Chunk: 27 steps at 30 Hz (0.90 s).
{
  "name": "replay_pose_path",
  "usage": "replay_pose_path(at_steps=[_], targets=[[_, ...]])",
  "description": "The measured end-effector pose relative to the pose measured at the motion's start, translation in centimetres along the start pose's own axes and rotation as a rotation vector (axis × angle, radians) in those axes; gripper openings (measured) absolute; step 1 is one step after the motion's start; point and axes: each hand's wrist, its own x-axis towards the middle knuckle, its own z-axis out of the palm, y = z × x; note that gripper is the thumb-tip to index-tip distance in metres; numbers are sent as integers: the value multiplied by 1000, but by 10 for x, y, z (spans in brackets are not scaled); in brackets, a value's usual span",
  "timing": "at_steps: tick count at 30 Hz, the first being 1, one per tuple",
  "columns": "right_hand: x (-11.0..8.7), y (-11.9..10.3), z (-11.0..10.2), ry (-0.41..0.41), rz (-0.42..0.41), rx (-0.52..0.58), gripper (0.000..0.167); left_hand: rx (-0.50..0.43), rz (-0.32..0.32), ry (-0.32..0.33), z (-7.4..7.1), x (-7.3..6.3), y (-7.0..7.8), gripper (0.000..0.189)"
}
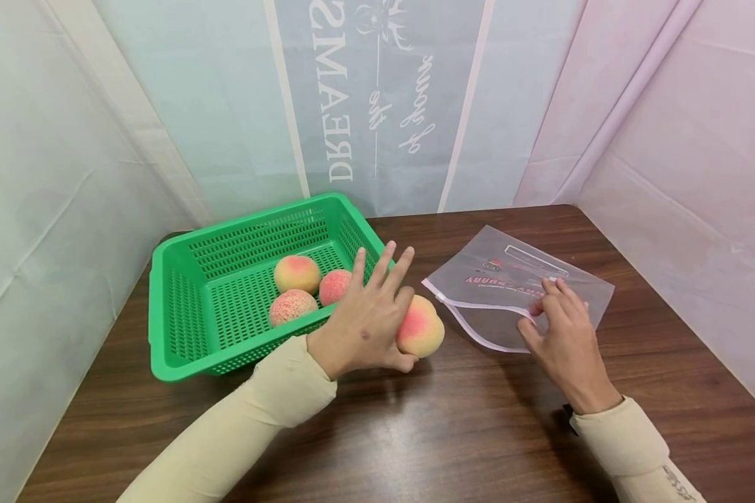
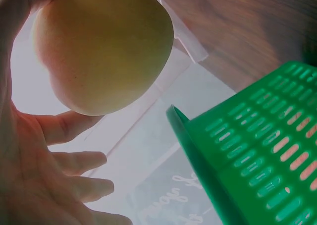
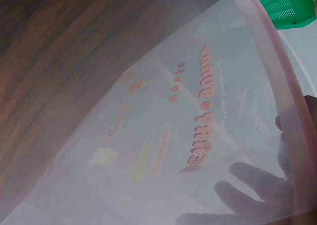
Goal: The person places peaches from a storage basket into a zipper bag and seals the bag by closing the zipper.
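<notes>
A yellow and pink peach [image 1: 424, 328] is held between the thumb and index finger of my left hand [image 1: 365, 318], just outside the basket's right side. The other left fingers stay spread, and the left wrist view shows the peach [image 2: 104, 46] close up. My right hand [image 1: 563, 335] pinches the open edge of a clear zip bag [image 1: 459, 269] with thumb and fingers. In the right wrist view, several fingers show behind the printed film [image 3: 163, 126]. The bag's mouth, edged by a white zip strip, gapes toward me.
Left of the hands stands a green perforated basket [image 1: 153, 307]. Three peaches lie in it: a yellow-pink one [image 1: 297, 272], a speckled one [image 1: 292, 307] and a redder one [image 1: 335, 285]. A printed curtain [image 1: 377, 105] backs the brown table [image 1: 377, 447]; pale fabric walls flank it.
</notes>
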Motion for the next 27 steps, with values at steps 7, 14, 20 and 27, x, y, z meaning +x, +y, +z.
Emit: replay_pose_path(at_steps=[7, 14, 20, 27], targets=[[0, 0, 0, 3, 0, -5, 22, 10, 20, 1, 4, 6, 7, 71], [0, -1, 0, 8, -1, -1, 21, 2, 26, -3, 8, 9, 13, 72], [0, -2, 0, 3, -1, -1, 21, 11, 29, -19, 11, 12, 17, 76], [1, -2, 0, -4, 2, -5, 22, 15, 30, -33, 13, 17, 22, 80]])
